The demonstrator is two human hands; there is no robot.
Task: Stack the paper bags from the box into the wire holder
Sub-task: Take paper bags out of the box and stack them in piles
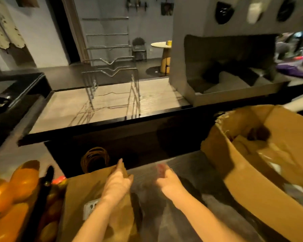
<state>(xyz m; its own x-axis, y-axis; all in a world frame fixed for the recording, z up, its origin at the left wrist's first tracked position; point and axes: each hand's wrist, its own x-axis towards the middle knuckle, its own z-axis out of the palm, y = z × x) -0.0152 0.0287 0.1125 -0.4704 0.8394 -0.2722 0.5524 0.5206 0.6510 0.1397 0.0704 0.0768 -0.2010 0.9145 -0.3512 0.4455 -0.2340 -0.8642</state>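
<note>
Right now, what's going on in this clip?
A person's left hand grips the top edge of a bundle of flat brown paper bags with twisted handles, low in front of them. The right hand hovers beside it, too blurred to tell its grip. The open brown cardboard box sits to the right with more paper inside. The silver wire holder on the raised wooden counter holds no bags yet.

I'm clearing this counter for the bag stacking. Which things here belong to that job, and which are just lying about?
Part of the job:
paper bags, gripped by the left hand
cardboard box on the right
wire holder on the raised counter

Just lying about:
oranges at the left
round table and chair in the background
</note>
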